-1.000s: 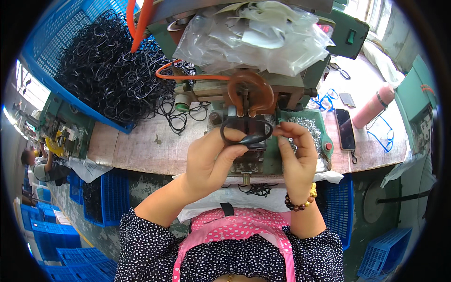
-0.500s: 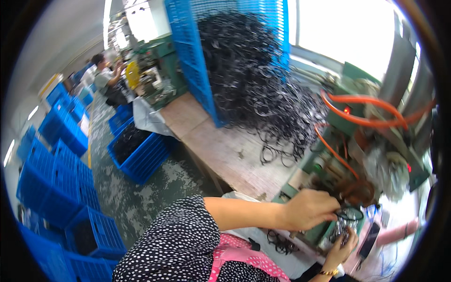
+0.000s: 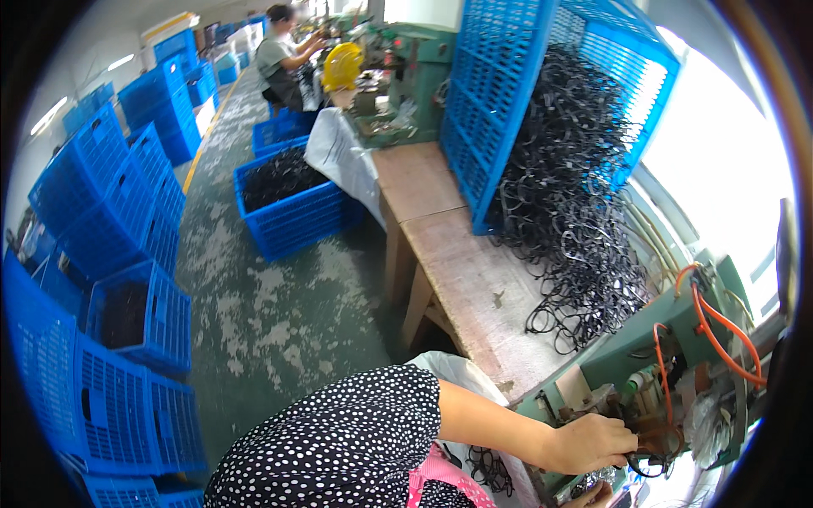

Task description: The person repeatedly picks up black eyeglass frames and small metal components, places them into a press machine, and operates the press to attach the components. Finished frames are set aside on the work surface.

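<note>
Toward the lower left of the frame stand stacked blue crates (image 3: pixel 127 313) on the floor, well apart from the work. Moving right, the polka-dot sleeve (image 3: pixel 356 440) leads along a bare forearm to the left hand (image 3: pixel 589 442), low and right of centre, closed with its fingers curled on a black wire loop (image 3: pixel 648 464) at the green machine (image 3: pixel 677 339). That loop lies just to the right of the knuckles, seemingly stretched left to right. Only a sliver of the right hand (image 3: pixel 603 498) shows at the bottom edge, just beneath the left; I cannot tell its grip. Up the bench (image 3: pixel 474 279), a heap of black wire loops (image 3: pixel 576 212) spills from a tipped blue crate (image 3: pixel 508 93).
</note>
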A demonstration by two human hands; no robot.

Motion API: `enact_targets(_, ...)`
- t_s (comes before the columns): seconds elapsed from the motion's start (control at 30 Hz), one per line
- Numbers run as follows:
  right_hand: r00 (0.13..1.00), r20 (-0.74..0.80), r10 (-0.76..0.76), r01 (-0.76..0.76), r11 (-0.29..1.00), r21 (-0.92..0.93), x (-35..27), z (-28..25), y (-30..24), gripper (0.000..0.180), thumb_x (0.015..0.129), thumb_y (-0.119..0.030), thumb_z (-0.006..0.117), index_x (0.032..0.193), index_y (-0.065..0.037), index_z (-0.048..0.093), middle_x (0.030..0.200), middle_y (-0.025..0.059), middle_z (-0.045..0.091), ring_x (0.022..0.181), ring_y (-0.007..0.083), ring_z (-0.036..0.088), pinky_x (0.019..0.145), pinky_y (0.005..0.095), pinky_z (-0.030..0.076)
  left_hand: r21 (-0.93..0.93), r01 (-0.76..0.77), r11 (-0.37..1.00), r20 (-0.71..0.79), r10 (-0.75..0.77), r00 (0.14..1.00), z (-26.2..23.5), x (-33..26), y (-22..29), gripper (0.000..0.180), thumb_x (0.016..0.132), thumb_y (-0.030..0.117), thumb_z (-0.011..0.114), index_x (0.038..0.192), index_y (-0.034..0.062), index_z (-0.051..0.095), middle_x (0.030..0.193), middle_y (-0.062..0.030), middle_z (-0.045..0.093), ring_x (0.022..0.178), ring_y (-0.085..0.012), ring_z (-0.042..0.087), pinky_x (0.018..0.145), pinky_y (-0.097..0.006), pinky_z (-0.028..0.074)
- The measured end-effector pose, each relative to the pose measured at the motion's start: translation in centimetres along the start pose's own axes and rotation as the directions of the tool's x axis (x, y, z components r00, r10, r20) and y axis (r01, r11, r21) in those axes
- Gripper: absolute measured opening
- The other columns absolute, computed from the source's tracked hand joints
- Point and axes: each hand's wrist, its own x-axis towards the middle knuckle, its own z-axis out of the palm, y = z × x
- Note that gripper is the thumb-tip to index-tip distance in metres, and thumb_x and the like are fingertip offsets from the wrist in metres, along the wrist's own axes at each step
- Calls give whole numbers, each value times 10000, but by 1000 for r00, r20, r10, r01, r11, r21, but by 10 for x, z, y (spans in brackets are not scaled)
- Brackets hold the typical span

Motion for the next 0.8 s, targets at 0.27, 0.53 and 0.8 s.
enact_targets(0.27, 999, 32, 43, -38, 986, -161, -6, -6, -18, 386, 976, -294, 646, 1215, 8, 679, 1115, 197, 710, 939, 333, 688, 845, 417, 556, -2, 135, 991, -82, -135, 987, 7, -21, 9, 384, 811, 77, 684, 1174, 25, 568, 1046, -140, 520, 999, -326, 580, 829, -421, 517)
enact_targets(0.53, 988, -23, 150, -148, 986, 77, -9, -3, -14, 370, 970, -281, 646, 1188, 16, 676, 1104, 195, 710, 932, 296, 698, 754, 377, 593, -4, 143, 990, -97, -142, 985, -3, -26, 12, 364, 827, 91, 666, 1170, 12, 573, 1081, -150, 538, 1021, -343, 565, 893, -426, 491)
enact_targets(0.8, 997, 26, 67, -67, 998, -4, -8, -14, -15, 335, 983, -273, 605, 1184, -30, 717, 1152, 169, 712, 975, 285, 691, 772, 369, 588, 437, 392, 809, -198, -339, 920, -78, -63, -104, 293, 897, 87, 607, 1185, 35, 596, 1185, -159, 596, 1142, -345, 537, 1023, -466, 427)
